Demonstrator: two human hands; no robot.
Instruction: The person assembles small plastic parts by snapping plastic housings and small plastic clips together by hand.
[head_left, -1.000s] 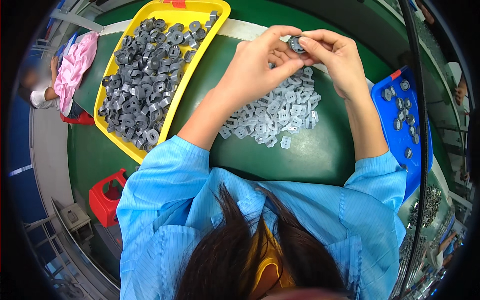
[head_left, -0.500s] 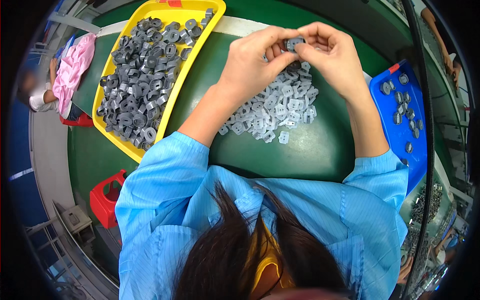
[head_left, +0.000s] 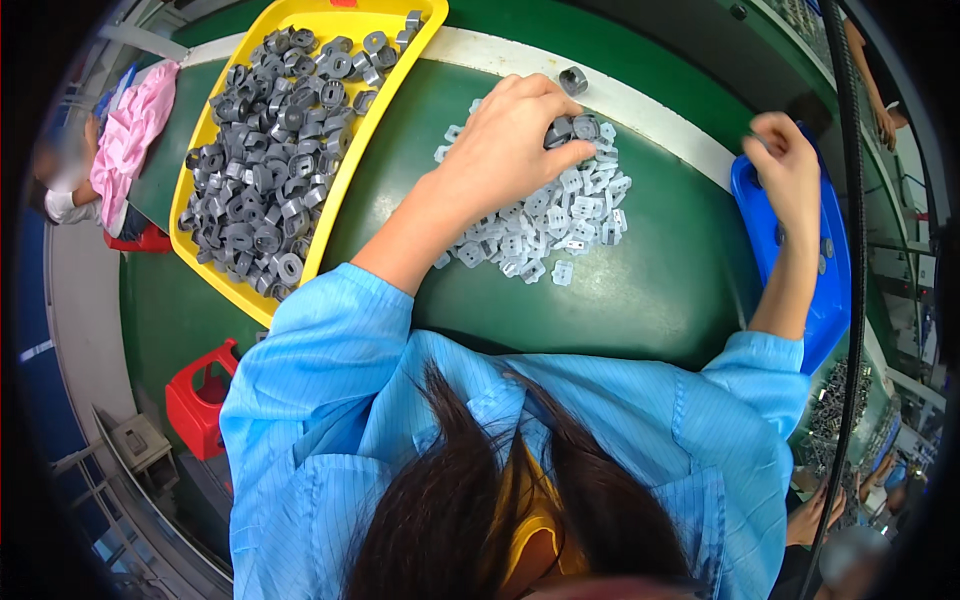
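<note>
My left hand (head_left: 515, 145) rests on a pile of small pale grey flat plastic pieces (head_left: 545, 225) on the green table, its fingertips curled around dark grey ring-shaped parts (head_left: 572, 128). One more dark ring part (head_left: 573, 80) lies just beyond it on the white strip. My right hand (head_left: 790, 170) is out to the right over the blue tray (head_left: 835, 300), fingers bent; whether it holds a part is hidden. A yellow tray (head_left: 340, 185) heaped with several dark grey ring parts (head_left: 265, 165) stands to the left.
The green table (head_left: 650, 290) has a white strip (head_left: 640, 105) along its far edge. A red stool (head_left: 200, 400) stands below on the left. Another person in pink (head_left: 125, 140) is far left; other hands (head_left: 880, 110) show at the right.
Both hands were together above the pale pile holding a dark part. Now the right hand has swung out to the blue tray, and the left hand has dropped onto the pile.
</note>
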